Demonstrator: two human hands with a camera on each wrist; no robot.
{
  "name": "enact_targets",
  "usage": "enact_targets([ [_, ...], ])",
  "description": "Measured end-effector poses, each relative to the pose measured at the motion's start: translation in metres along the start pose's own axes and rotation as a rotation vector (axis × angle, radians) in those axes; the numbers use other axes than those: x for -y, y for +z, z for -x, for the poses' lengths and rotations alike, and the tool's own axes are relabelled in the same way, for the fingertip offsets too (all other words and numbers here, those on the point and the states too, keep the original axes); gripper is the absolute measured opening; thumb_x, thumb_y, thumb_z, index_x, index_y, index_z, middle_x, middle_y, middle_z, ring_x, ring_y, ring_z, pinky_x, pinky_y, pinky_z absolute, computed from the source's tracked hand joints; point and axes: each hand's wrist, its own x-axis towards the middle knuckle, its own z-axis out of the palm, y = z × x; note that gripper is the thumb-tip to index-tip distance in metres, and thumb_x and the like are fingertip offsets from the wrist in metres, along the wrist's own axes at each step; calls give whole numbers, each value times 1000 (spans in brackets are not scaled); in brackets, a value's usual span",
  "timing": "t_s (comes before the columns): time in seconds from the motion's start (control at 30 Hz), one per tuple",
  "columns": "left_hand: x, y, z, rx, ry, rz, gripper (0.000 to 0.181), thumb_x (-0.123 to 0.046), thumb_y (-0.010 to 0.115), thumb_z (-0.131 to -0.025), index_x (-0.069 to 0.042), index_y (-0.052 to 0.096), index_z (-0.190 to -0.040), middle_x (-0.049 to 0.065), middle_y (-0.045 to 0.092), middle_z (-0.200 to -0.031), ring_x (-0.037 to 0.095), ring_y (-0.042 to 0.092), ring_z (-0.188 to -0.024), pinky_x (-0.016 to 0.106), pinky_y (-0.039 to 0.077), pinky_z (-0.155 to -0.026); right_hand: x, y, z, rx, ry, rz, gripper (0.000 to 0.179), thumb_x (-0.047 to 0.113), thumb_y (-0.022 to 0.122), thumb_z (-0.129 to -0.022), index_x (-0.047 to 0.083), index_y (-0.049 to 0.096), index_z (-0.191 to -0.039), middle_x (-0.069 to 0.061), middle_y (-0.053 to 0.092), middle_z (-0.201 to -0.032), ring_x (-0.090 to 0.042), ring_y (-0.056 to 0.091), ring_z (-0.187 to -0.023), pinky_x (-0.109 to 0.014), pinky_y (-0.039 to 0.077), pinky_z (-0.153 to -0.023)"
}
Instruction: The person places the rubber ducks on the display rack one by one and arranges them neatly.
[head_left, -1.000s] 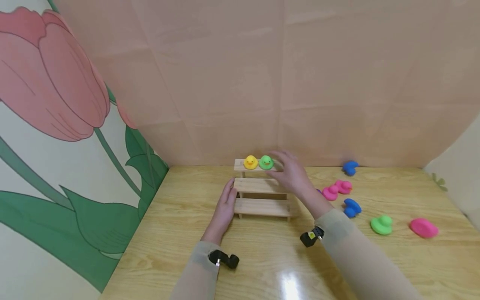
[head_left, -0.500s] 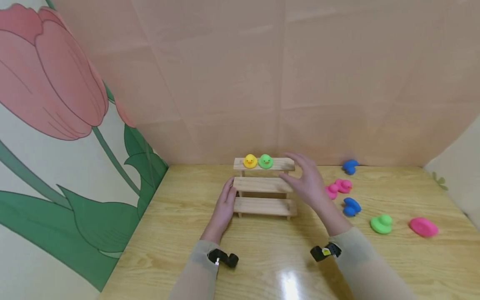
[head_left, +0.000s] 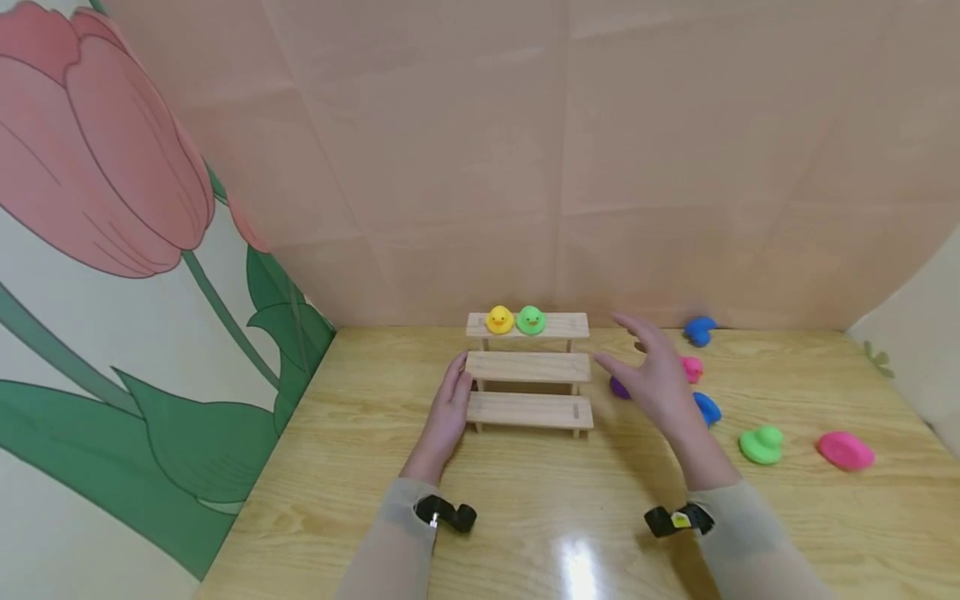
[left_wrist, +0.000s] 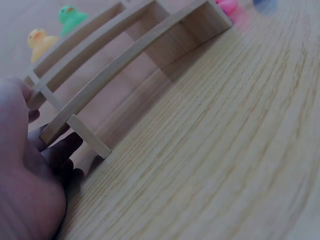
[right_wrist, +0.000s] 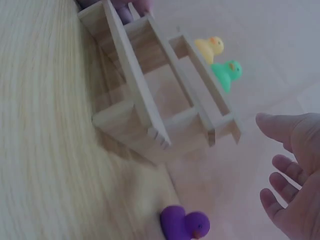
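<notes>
A three-tier wooden display rack [head_left: 528,367] stands on the table. On its top tier sit a yellow rubber duck [head_left: 499,320] and a green rubber duck [head_left: 531,320], side by side and facing me. My left hand [head_left: 442,417] holds the rack's left end; in the left wrist view, fingers [left_wrist: 65,149] reach in under the lowest board. Off the rack's right side, my right hand [head_left: 660,383] is raised with nothing in it, thumb and fingers spread apart. Below it in the right wrist view rests a purple duck [right_wrist: 182,222], partly hidden by the hand in the head view.
More ducks lie on the table to the right: a blue one [head_left: 700,331] near the back, a pink one [head_left: 692,369], another blue one [head_left: 707,409] partly behind my right hand, a green one [head_left: 762,445] and a tipped pink one [head_left: 846,451]. A pinkish cloth backdrop [head_left: 525,167] closes the rear.
My right hand has drawn back from beside the green duck on the top tier and moved right, off the rack. The left hand and both ducks on the rack stay put.
</notes>
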Motion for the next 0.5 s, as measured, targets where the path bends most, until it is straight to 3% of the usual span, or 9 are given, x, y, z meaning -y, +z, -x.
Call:
enact_targets([
  [0.27, 0, 1, -1, -5, -5, 2, 51, -64, 37, -116, -58, 31, -167, -8, 35, -177, 27, 29, -164, 60, 23, -132, -18, -5, 8, 22, 41, 17, 69, 22, 85, -102, 2, 54, -160, -30, 51, -158, -52, 49, -140, -70, 48, -111],
  [0.5, -2, 1, 0, -7, -5, -6, 54, -62, 37, -117, -53, 30, -170, -7, 34, -178, 27, 28, -165, 59, 22, -133, -33, -7, 13, 112, 122, 30, 72, 25, 84, -102, 3, 52, -162, -31, 50, -157, -56, 52, -139, -73, 49, -110],
])
